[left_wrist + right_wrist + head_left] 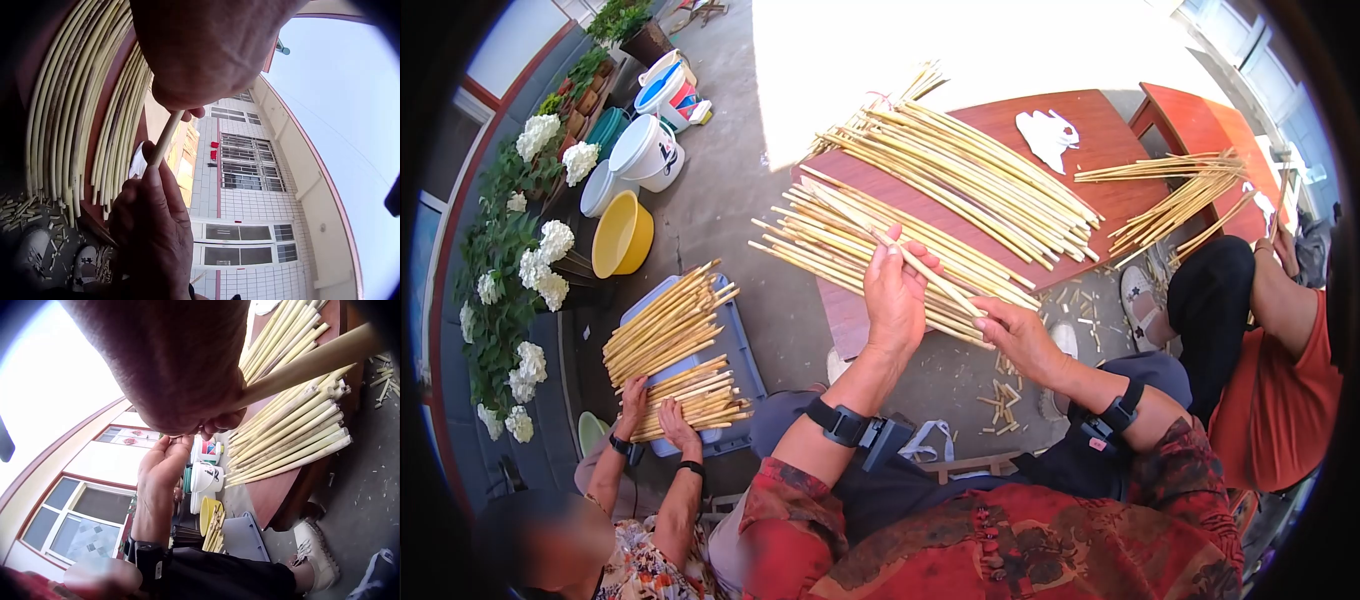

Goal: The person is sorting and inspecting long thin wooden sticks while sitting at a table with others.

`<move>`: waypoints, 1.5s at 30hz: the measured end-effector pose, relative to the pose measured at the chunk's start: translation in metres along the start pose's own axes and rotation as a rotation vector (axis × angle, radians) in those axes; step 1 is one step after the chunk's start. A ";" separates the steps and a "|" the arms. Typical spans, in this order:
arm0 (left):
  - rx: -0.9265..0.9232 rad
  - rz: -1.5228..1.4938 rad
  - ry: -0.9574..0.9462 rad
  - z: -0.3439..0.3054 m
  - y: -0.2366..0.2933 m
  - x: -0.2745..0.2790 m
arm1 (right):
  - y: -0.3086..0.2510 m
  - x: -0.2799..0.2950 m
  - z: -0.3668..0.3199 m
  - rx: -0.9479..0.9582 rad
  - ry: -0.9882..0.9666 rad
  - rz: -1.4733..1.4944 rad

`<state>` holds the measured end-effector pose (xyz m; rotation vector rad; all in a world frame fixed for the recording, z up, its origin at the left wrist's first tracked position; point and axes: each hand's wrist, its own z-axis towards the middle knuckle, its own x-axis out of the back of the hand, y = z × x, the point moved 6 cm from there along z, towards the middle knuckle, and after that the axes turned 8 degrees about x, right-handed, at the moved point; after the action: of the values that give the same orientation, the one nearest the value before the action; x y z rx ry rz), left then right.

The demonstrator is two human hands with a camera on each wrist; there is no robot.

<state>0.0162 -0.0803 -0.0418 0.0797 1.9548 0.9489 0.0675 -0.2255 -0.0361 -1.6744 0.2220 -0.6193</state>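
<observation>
A pale stalk [941, 283] [165, 139] [306, 369] lies slantwise between the two hands in the head view. My left hand [897, 292] [164, 470], palm up, holds its middle part with thumb and fingers. At the lower right end my right hand [1018, 340] [155, 228] pinches it between thumb and fingers. Just beyond the hands, a near bundle of stalks [830, 232] and a farther bundle [970, 175] rest on the dark red table [850, 312]. The left fingers are mostly hidden in the left wrist view.
A white bag [1048, 138] and a third stalk bundle [1190, 190] lie farther right. Cut pieces litter the floor [1002, 408]. A person sits on each side; the left one touches stalks over a grey-blue tray [747, 375]. Buckets [647, 153] and a yellow basin [622, 235] stand left.
</observation>
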 end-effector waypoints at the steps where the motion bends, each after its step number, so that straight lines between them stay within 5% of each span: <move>1: 0.031 0.018 -0.010 -0.002 -0.004 -0.002 | -0.001 0.000 0.000 0.003 -0.002 -0.015; 5: 0.093 -0.033 0.045 0.001 0.003 0.001 | -0.007 0.001 0.002 0.130 0.020 -0.180; 13: -0.230 -0.113 0.281 0.040 0.102 0.054 | -0.016 -0.006 -0.012 0.342 -0.071 -0.429; 20: -0.243 -0.129 0.191 0.037 0.118 0.052 | -0.004 -0.016 -0.019 0.403 -0.122 -0.305; 21: -0.242 -0.128 0.189 0.037 0.118 0.052 | -0.007 -0.014 -0.020 0.403 -0.119 -0.305; 23: -0.245 -0.173 0.171 0.037 0.116 0.051 | 0.006 -0.017 -0.019 0.037 -0.258 -0.190; 34: -0.114 0.030 -0.063 0.007 0.025 0.000 | 0.007 -0.001 -0.001 0.032 -0.066 -0.136; 39: 0.123 0.078 -0.073 -0.007 -0.011 -0.009 | 0.001 0.003 0.005 0.028 -0.023 -0.116; 43: 0.083 0.046 -0.046 0.002 0.005 0.000 | 0.002 0.001 0.005 0.077 -0.040 -0.163; 45: -0.082 -0.077 -0.051 0.013 0.030 0.010 | 0.003 0.001 0.002 0.114 -0.053 -0.209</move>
<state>0.0106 -0.0476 -0.0332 -0.0181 1.8574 0.9659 0.0703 -0.2248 -0.0386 -1.6129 -0.0271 -0.7281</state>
